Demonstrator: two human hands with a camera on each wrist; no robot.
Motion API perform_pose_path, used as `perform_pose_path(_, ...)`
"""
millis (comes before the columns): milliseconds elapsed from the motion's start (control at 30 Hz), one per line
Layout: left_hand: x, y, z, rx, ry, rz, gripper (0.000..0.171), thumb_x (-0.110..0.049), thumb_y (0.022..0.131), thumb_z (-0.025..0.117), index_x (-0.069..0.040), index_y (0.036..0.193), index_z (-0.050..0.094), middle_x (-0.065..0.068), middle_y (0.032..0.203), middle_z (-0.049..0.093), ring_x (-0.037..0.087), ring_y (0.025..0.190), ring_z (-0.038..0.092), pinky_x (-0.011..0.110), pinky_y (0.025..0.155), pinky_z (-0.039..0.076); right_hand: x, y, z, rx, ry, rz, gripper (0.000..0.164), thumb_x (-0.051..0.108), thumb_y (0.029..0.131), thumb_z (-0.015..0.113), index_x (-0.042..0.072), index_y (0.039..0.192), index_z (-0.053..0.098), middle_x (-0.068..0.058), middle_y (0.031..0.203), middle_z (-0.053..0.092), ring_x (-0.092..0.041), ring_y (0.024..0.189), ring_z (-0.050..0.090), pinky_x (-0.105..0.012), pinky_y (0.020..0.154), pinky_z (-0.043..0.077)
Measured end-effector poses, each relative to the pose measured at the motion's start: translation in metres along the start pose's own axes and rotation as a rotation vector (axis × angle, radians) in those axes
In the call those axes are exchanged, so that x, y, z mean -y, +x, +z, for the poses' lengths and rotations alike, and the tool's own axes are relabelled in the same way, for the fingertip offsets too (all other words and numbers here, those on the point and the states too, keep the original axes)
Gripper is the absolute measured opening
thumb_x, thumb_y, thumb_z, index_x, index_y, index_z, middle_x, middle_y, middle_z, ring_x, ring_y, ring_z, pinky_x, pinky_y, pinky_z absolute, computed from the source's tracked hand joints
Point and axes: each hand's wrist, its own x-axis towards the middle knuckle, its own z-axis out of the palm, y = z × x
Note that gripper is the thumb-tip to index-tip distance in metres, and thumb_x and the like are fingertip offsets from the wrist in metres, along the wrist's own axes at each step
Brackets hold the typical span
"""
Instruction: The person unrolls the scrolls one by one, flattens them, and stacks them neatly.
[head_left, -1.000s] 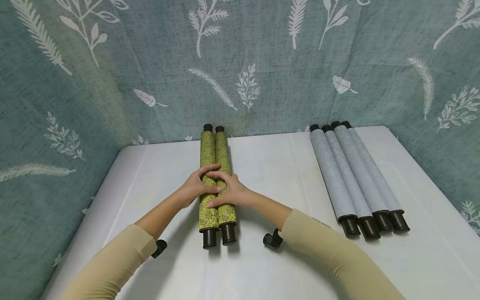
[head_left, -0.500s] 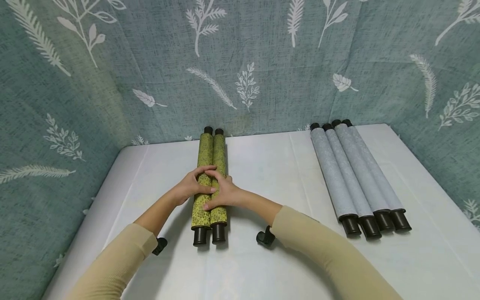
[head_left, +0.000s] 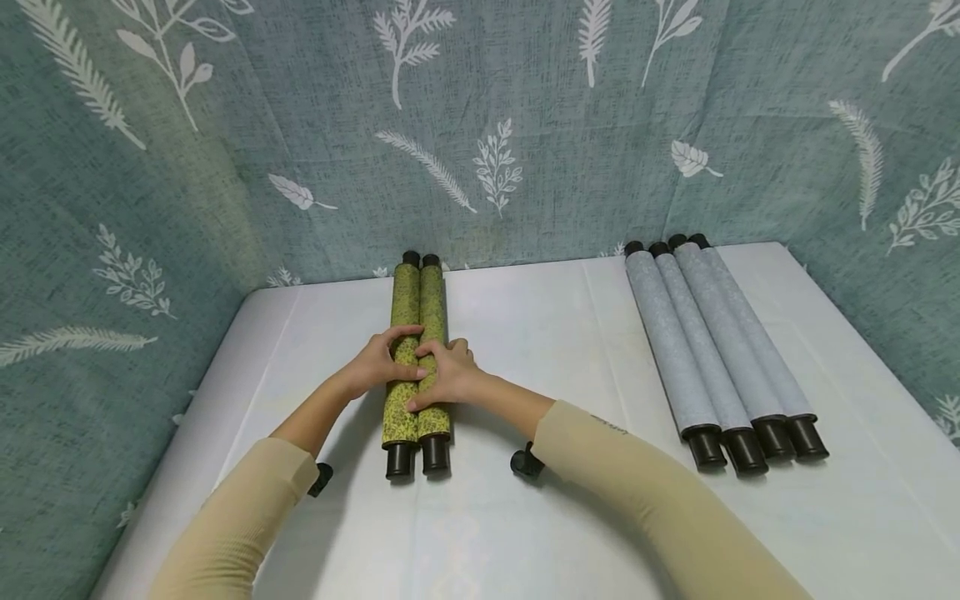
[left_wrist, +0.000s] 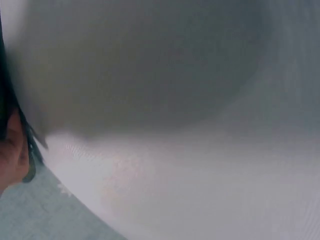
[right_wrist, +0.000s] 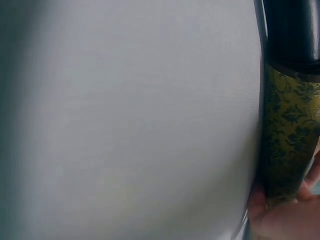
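Two scrolls with yellow-green, dark-patterned covers and black end knobs lie side by side on the white table, left of centre in the head view. My left hand (head_left: 372, 367) grips the left scroll (head_left: 400, 408), its thumb and fingers reaching over the top. From the other side my right hand (head_left: 453, 375) holds the right scroll (head_left: 432, 296), thumb and forefinger curled across it. The two hands' fingertips come close together over the pair. In the right wrist view, a patterned scroll (right_wrist: 290, 130) runs down the right edge. The left wrist view shows only a little of the hand.
Several pale grey scrolls (head_left: 720, 342) with black knobs lie slanted in a row on the right of the table (head_left: 540, 333). Green-blue leaf-print cloth (head_left: 337, 150) hangs behind and along both sides. Small black devices (head_left: 527, 463) sit under both wrists.
The two yellow-green scrolls have shifted left across the table, and their near ends have moved slightly away from me. Both hands have travelled with them. The grey scrolls stay put.
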Motion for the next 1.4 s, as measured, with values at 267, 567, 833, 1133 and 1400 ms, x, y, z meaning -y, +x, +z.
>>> perform_pose_path(267,0.001,-0.003,-0.001,-0.005,0.093,-0.014,0.079,-0.023,0.082,0.075,-0.007,0.146,0.031,0.03,0.15,0.012,0.047,0.138,0.011,0.065,0.104,0.019,0.0,-0.007,0.0,0.006,-0.201,-0.076,0.071,0.047,0.079,0.073,0.023,0.139,0.045,-0.019,0.157,0.003,-0.041,0.132,0.026,-0.051,0.096,0.039)
perform_pose_path(567,-0.005,-0.009,0.001,-0.116,0.266,-0.02,0.071,-0.025,0.081,0.076,-0.006,0.141,0.042,0.033,0.141,0.012,0.052,0.129,0.019,0.065,0.091,0.034,-0.004,-0.01,-0.012,0.046,-0.317,-0.193,0.056,0.045,0.084,0.068,0.022,0.134,0.054,-0.009,0.159,0.009,-0.041,0.129,0.03,-0.049,0.098,0.037)
perform_pose_path(833,-0.004,-0.018,-0.001,-0.135,0.285,0.019,0.062,-0.021,0.083,0.074,-0.004,0.136,0.049,0.032,0.144,0.011,0.052,0.122,0.032,0.059,0.086,0.039,-0.01,-0.013,-0.021,0.084,-0.236,-0.237,0.055,0.036,0.085,0.069,0.016,0.134,0.053,-0.012,0.158,0.01,-0.045,0.138,0.021,-0.054,0.106,0.028)
perform_pose_path(1133,0.004,-0.02,0.0,-0.129,0.343,0.031,0.05,-0.021,0.088,0.065,-0.005,0.134,0.051,0.034,0.147,0.009,0.058,0.13,0.015,0.069,0.091,0.03,-0.015,-0.018,-0.027,0.11,-0.248,-0.236,0.062,0.031,0.089,0.062,0.014,0.145,0.04,-0.016,0.157,0.007,-0.045,0.137,0.022,-0.054,0.105,0.031)
perform_pose_path(1400,0.007,-0.02,0.001,-0.114,0.291,0.008,0.064,-0.034,0.084,0.072,-0.007,0.136,0.048,0.035,0.142,0.014,0.053,0.128,0.025,0.067,0.093,0.032,-0.018,-0.018,-0.024,0.058,-0.193,-0.18,0.062,0.041,0.088,0.064,0.017,0.142,0.043,-0.03,0.144,0.023,-0.045,0.131,0.032,-0.055,0.097,0.039)
